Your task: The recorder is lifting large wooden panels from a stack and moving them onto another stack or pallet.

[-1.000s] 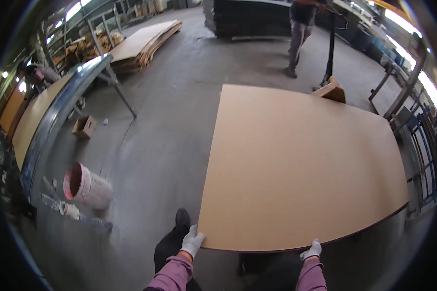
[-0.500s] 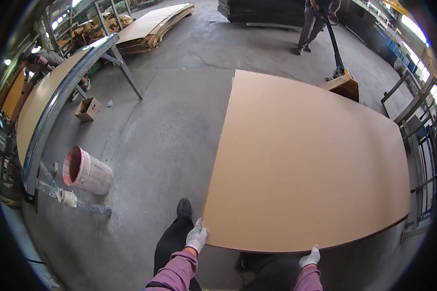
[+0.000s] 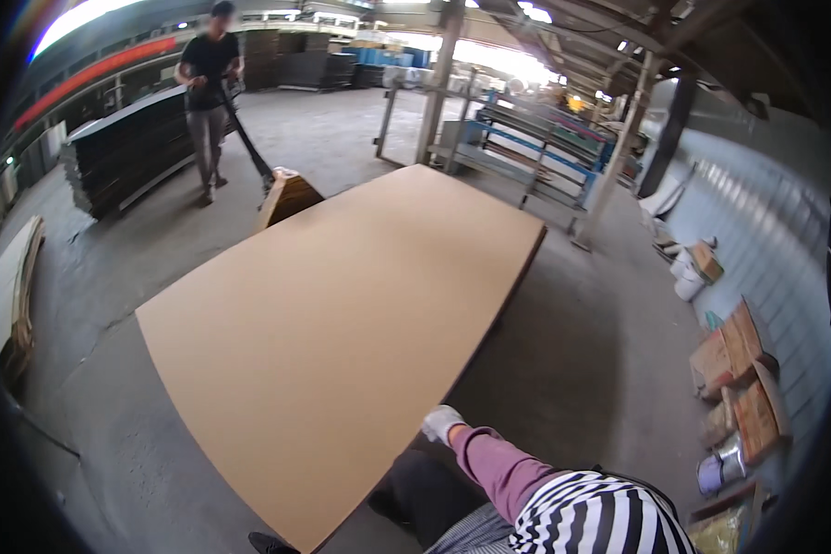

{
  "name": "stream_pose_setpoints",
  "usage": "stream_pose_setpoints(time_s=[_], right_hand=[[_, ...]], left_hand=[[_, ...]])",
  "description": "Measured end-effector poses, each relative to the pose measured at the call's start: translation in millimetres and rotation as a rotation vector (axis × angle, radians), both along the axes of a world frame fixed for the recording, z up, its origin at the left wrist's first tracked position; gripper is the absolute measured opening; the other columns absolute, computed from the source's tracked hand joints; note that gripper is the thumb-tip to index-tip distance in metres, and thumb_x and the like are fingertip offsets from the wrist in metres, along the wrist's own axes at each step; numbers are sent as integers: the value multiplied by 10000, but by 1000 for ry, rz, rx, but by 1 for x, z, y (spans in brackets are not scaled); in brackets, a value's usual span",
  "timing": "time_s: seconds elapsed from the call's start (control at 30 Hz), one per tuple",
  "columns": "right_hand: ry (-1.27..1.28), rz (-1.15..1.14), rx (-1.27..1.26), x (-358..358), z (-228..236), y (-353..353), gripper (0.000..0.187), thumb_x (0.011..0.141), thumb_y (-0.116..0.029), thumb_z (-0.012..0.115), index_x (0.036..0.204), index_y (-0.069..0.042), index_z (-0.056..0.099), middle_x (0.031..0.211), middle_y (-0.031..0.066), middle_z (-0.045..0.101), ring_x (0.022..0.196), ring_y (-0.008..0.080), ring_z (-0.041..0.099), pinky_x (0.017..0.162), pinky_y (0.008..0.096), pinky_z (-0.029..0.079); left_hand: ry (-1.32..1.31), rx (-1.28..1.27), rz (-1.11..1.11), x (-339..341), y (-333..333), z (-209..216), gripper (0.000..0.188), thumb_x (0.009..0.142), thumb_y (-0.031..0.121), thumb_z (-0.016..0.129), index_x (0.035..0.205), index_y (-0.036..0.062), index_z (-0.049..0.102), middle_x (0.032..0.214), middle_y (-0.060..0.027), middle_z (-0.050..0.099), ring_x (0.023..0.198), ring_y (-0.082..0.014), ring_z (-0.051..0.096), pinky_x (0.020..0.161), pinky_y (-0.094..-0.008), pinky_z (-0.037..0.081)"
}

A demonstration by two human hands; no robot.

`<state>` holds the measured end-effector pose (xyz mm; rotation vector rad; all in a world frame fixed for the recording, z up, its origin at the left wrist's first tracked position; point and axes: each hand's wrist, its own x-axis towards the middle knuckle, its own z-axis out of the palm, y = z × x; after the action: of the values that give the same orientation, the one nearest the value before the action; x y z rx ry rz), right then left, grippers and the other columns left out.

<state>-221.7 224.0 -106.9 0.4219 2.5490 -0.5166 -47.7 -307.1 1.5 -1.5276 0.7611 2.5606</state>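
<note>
A large flat tan board (image 3: 342, 342) with a dark edge spans the middle of the view, running from the lower left toward the far centre. On its near right edge, my right hand (image 3: 443, 424) in a whitish glove is closed round the rim. A purple sleeve and a black-and-white striped top lead back from that hand. My left hand is out of view; the board's nearest corner reaches the bottom of the picture by the toe of a dark shoe (image 3: 270, 543).
Beyond the board a person (image 3: 208, 97) holds the handle of a pallet truck (image 3: 289, 196). Behind them is a stack of dark sheets (image 3: 129, 157). Pale sheets (image 3: 17, 286) lie far left. A metal rack (image 3: 540, 148), posts, and boxes (image 3: 734, 346) along the wall stand right.
The view has swung to the right, so the board now lies aslant. My left hand has gone out of view; my right hand still holds the near edge.
</note>
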Motion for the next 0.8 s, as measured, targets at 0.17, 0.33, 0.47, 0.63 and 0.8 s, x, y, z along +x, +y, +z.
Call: stream_pose_setpoints(time_s=[0.17,0.33,0.47,0.63,0.8], right_hand=[[127,-569,-642,37,82,-24,197,805,-188,510,720,-60,632,653,85,622,511,206,571,471,344,437],[135,-733,-838,61,105,-25,231,858,-193,509,667,-67,538,590,32,527,434,112,430,379,265,329],[159,-757,-1003,57,89,-12,219,864,-152,476,665,-73,522,564,22,491,414,106,406,363,252,303],[214,-645,-946,56,137,-37,185,847,-160,472,692,-70,518,552,20,469,405,109,378,369,272,298],[301,-53,-656,47,159,-68,213,840,-249,545,771,-54,595,633,29,536,503,120,466,439,270,371]], left_hand=[[207,-349,-68,36,-27,64,357,861,313,516,1045,11,567,1024,-107,610,919,-229,551,854,-391,432],[348,-517,-11,67,-42,105,361,861,314,516,1055,14,566,1034,-106,609,930,-232,550,871,-392,425],[450,-557,22,77,-42,124,364,861,315,517,1063,16,566,1042,-105,608,938,-235,550,884,-394,419],[509,-577,75,86,-46,133,369,860,316,517,1074,19,565,1053,-103,607,948,-237,549,901,-395,411],[552,-587,135,84,-48,140,374,860,318,517,1084,21,564,1063,-102,606,959,-240,549,917,-397,404]])
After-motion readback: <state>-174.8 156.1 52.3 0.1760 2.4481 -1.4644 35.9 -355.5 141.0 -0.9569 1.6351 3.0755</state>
